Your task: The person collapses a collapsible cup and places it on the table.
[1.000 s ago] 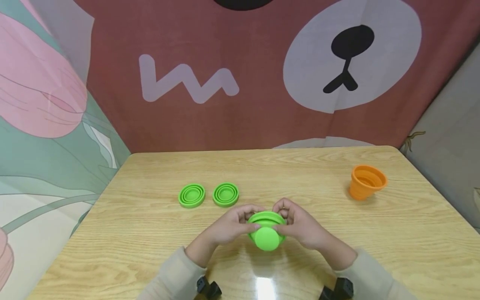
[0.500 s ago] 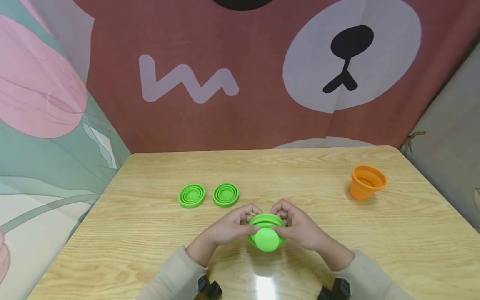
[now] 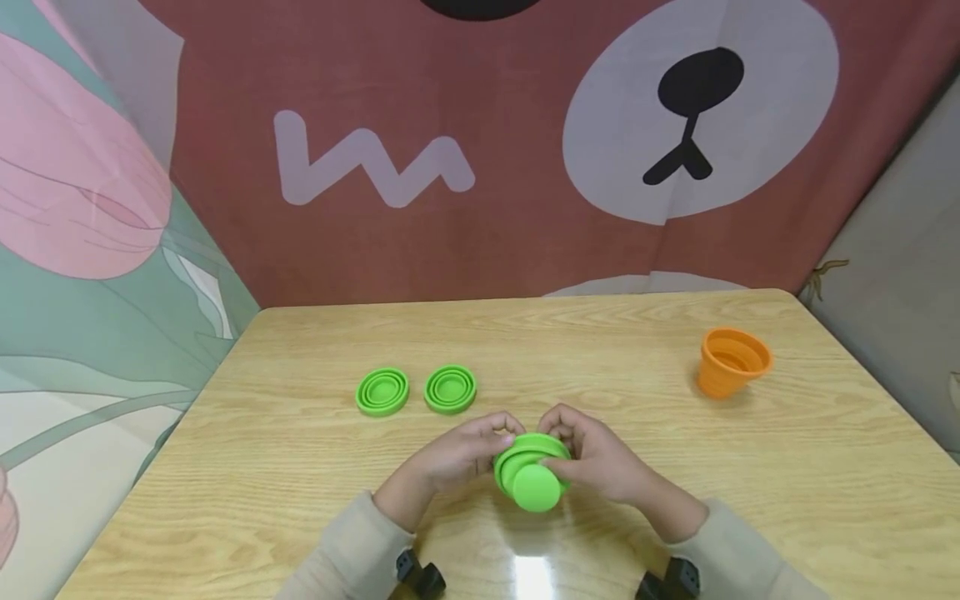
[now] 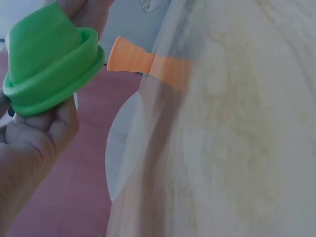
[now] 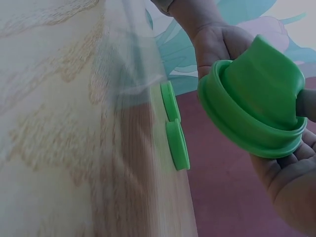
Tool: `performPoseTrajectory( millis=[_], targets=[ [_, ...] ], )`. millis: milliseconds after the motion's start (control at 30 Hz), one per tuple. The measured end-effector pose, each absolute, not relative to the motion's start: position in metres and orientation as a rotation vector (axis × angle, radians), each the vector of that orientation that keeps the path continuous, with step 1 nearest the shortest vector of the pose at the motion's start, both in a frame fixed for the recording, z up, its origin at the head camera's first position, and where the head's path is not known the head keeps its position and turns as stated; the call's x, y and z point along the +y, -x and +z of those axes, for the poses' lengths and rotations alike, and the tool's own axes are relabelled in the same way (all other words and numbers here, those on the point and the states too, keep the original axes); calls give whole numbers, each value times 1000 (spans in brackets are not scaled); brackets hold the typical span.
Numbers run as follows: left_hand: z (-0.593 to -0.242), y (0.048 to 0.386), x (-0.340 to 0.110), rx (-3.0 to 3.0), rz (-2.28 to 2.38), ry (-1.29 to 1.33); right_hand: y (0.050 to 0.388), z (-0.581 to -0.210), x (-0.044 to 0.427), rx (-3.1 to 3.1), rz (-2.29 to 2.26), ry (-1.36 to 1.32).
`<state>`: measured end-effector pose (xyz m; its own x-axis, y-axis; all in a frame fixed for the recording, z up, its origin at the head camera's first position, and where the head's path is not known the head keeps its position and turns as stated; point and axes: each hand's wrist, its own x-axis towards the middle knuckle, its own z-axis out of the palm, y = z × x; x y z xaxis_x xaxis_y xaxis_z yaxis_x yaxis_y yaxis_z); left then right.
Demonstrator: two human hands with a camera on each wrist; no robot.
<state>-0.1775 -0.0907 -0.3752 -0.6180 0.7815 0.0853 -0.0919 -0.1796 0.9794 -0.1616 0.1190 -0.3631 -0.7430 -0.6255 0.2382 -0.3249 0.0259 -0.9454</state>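
Green and pliable-looking, the half-extended cup [image 3: 525, 463] is what the person is working on, held raised to the left of the orange cup [image 3: 733, 363] and well nearer the person than it, with its base tipped toward the head camera. Both hands are closed about it: the left hand [image 3: 461, 454] has its thumb on the rim and its fingers curled behind, while the right hand [image 3: 600, 458] grips the other side with its thumb against the wall by the base. The wrist views show a sloping cone standing out of a folded ring, rather lopsided, so the step in hand appears to be reshaping the folding wall; whether it is being drawn out or pressed in cannot be told from this pose. Well left of the orange cup, roughly level with its foot, a collapsed cup [image 3: 450, 389] and its flat twin [image 3: 382, 392] lie side by side on the bench [image 3: 300, 500]. The next move probably calls for the left hand to steady the rim while the right thumb works the uneven fold evenly around; pressure on one side alone could leave the wall skewed.
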Motion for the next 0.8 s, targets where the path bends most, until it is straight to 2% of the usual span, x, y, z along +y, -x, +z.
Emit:
performPoseTrajectory(
  millis=[633,800],
  targets=[
    [-379,172,-86,1317,1904,-730,165,-365,123,1999,-1821,868],
    [-379,171,-85,1281,1919,-741,165,-365,124,2013,-1820,947]
  ],
)
